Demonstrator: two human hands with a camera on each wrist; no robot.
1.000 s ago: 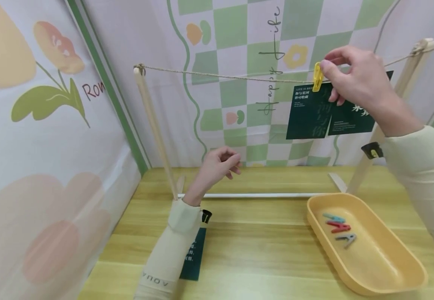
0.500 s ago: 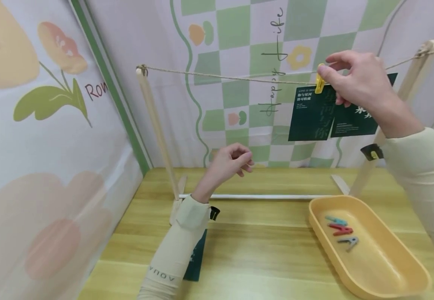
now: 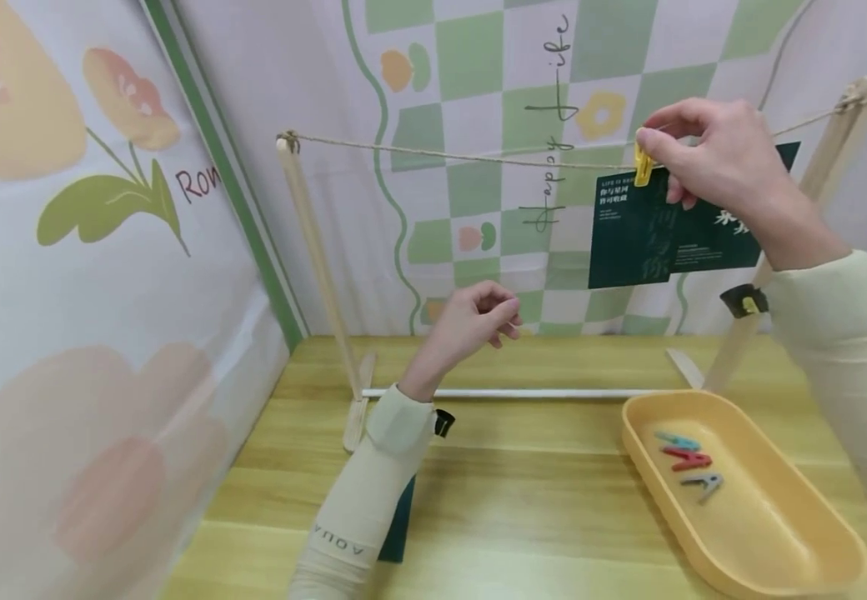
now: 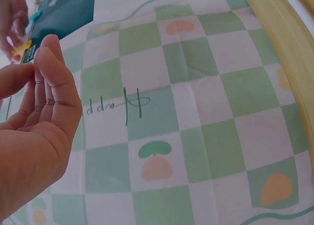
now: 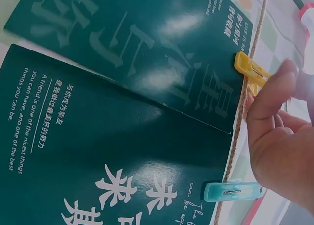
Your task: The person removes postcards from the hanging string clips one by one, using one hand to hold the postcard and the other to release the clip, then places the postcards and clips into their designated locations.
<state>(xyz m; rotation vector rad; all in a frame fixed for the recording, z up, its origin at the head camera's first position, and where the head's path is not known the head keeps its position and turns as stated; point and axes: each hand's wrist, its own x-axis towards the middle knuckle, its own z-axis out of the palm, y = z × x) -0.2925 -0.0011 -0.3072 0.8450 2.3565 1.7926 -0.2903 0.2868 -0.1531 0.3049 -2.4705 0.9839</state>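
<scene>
My right hand (image 3: pixel 734 158) pinches a yellow clothespin (image 3: pixel 643 169) between thumb and fingers at the twine line (image 3: pixel 463 157). The clothespin's tip lies over the top edge of a dark green printed card (image 3: pixel 624 242). Beside it hangs a second green card (image 5: pixel 117 151), clipped to the twine by a teal clothespin (image 5: pixel 233 191) in the right wrist view. The two cards' edges overlap slightly. My left hand (image 3: pixel 471 325) hovers in front of the backdrop, fingers loosely curled, holding nothing. Another green card (image 3: pixel 401 525) lies on the table, partly hidden under my left forearm.
An orange-yellow tray (image 3: pixel 801 542) at the right holds a blue clothespin (image 3: pixel 678 442), a red clothespin (image 3: pixel 686 458) and a grey clothespin (image 3: pixel 704 483). Wooden posts (image 3: pixel 321 267) carry the twine, with a white rod (image 3: pixel 538 393) low between them. A checkered cloth (image 3: pixel 471 117) hangs behind.
My left hand has drifted right. My right hand keeps its pinch on the yellow clothespin. The left hanging card has shifted so the gap between the two cards has closed.
</scene>
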